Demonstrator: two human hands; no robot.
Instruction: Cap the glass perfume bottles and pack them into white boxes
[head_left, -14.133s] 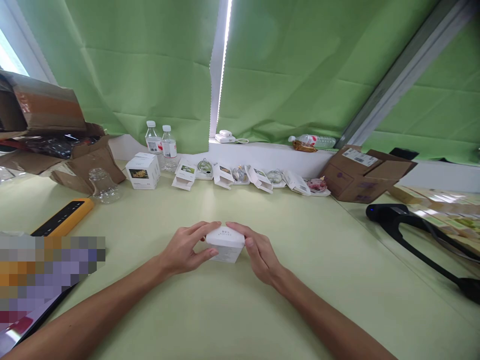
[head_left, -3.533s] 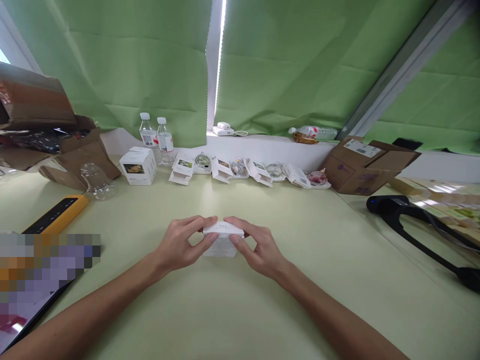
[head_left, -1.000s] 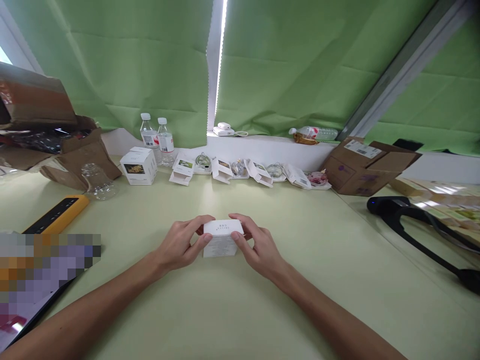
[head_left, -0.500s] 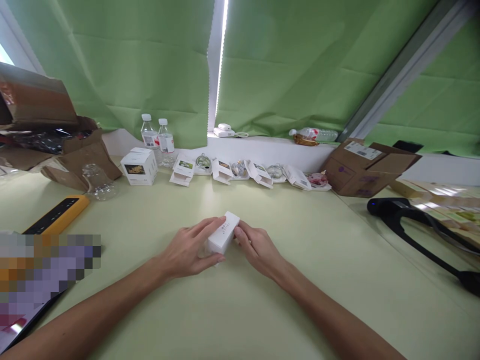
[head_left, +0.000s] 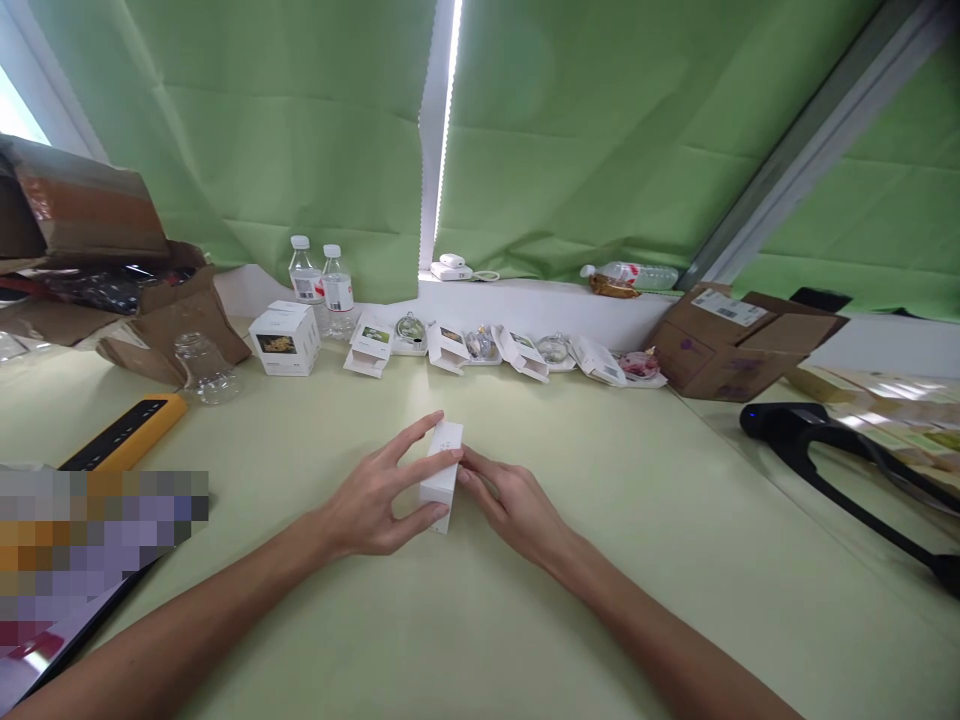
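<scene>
A small white cardboard box (head_left: 441,480) with faint print on top is between my two hands, over the middle of the pale green table (head_left: 480,620). My left hand (head_left: 382,490) has its thumb and a finger on the near and upper parts of the box, with the index finger stretched out beyond it. From the right side, my right hand (head_left: 514,495) pinches the box with thumb and bent fingers; its fingertips are partly hidden behind the box.
Along the wall stand a white picture box (head_left: 285,340), opened white boxes (head_left: 371,343), clear round ornaments (head_left: 555,348) and water bottles (head_left: 337,292). Cardboard boxes (head_left: 724,345) flank them. A yellow power strip (head_left: 127,430) lies left, a black curved frame (head_left: 847,490) right.
The box has turned to stand more upright, its long side now pointing almost straight away from me. My left fingers have spread and lifted slightly; my right hand has shifted a little left.
</scene>
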